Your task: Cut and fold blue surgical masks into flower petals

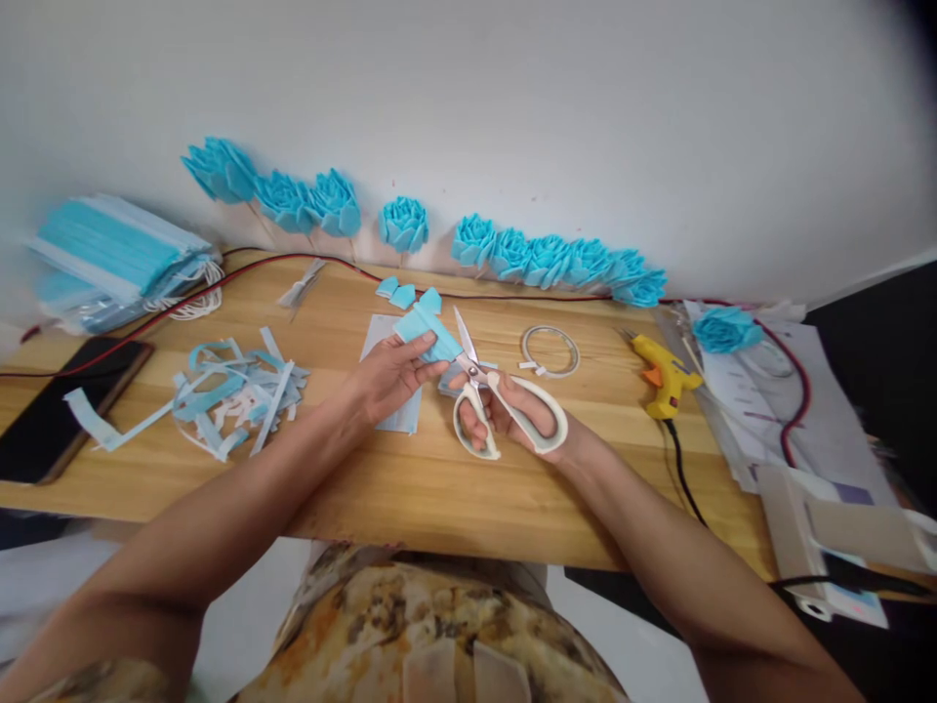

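My left hand (395, 374) pinches a folded piece of blue face-mask fabric (427, 334) above the middle of the table. In my right hand (512, 405) is a pair of scissors (540, 412) with cream handles, fingers through the loops. Their blades are spread, with the lower part of the blades at the right edge of the fabric. Small cut blue petals (396, 292) lie just behind the fabric. Under my left hand a pale flat sheet (399, 415) rests on the wood, partly hidden.
Blue fabric flowers (404, 224) on sticks lean along the wall. Mask scraps (230, 395), a phone (69, 400) and stacked face masks (121, 249) lie left. A tape roll (550, 351), yellow glue gun (663, 376) and papers (812, 391) are right. A red-black cable (322, 258) crosses the back.
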The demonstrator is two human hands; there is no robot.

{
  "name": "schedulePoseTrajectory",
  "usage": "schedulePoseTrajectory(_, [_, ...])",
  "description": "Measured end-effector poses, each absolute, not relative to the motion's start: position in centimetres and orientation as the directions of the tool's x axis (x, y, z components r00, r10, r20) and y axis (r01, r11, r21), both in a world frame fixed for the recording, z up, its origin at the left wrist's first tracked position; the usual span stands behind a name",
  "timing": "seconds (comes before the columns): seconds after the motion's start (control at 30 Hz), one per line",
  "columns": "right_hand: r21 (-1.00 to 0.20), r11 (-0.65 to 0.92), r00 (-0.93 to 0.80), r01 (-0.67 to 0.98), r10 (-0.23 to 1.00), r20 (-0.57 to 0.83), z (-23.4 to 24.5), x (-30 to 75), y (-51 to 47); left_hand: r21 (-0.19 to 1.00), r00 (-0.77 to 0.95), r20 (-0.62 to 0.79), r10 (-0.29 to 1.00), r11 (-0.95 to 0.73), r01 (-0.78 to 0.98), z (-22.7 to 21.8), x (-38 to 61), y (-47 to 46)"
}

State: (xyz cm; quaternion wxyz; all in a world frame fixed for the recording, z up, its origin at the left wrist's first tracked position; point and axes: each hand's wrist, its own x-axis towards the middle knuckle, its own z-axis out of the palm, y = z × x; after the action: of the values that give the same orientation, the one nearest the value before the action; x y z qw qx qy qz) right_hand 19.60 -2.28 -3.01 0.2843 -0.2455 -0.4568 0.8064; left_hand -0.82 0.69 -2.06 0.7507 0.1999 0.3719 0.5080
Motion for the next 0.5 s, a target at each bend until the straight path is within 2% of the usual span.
schedulePoseTrajectory(0.2, [-0.866, -0.394, -0.676, -0.306, 0.731, -0.094, -3.0, 18.9, -2.6, 0.695, 0.19, -0.33, 0.925, 0.374, -0.614, -2.3, -0.9, 0.8])
schedulePoseTrajectory(0.5, [-0.853, -0.393, -0.622, -0.344, 0.776, -0.107, -2.9, 18.2, -3.0, 0.71, 0.165, -0.321, 0.933, 0.352, -0.61, -2.1, -0.9, 0.8])
